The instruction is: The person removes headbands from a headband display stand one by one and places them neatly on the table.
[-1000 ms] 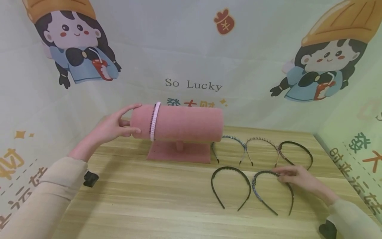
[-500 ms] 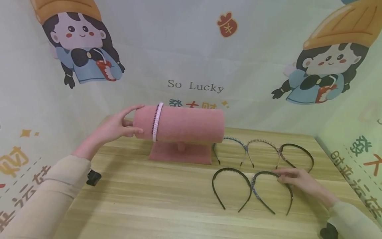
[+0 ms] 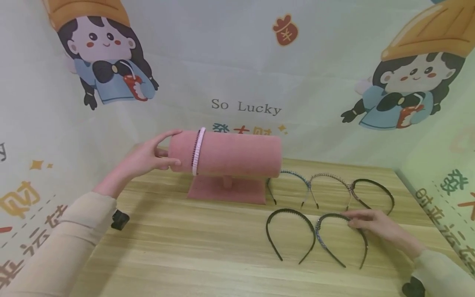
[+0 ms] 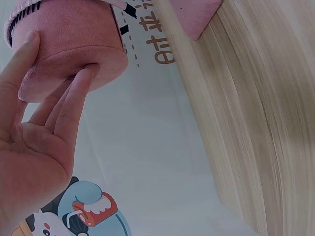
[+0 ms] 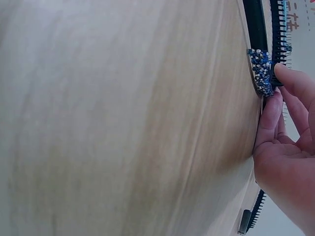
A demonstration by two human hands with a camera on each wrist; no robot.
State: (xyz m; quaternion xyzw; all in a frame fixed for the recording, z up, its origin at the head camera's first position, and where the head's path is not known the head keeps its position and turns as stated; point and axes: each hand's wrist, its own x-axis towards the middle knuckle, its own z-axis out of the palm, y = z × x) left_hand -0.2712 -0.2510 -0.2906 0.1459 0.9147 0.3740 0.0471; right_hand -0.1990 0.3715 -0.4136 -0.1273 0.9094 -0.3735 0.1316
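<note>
A pink velvety roll on a T-shaped stand (image 3: 241,154) stands at the back of the wooden table. My left hand (image 3: 148,156) holds its left end, thumb on the front and fingertips pressed into the end face (image 4: 106,69). Around the roll, near that hand, sits a pale pink headband (image 3: 198,152) with dark teeth. At the front right, my right hand (image 3: 382,227) pinches the top of a black toothed headband (image 3: 334,215). Blue and silver beads (image 5: 261,69) cover one side of it. To its left lies a plain black headband (image 3: 268,233).
Behind lies a row of headbands: a blue one (image 3: 291,172) beside the roll, a brownish one (image 3: 328,175) and a black one (image 3: 375,184) at the right. Printed cloth (image 3: 237,62) walls the table's back and sides. Black clips (image 3: 120,220) sit at the table's side edges.
The whole scene has drifted slightly right in the head view. Both hands keep their holds, and the beaded headband's leg ends have shifted a little.
</note>
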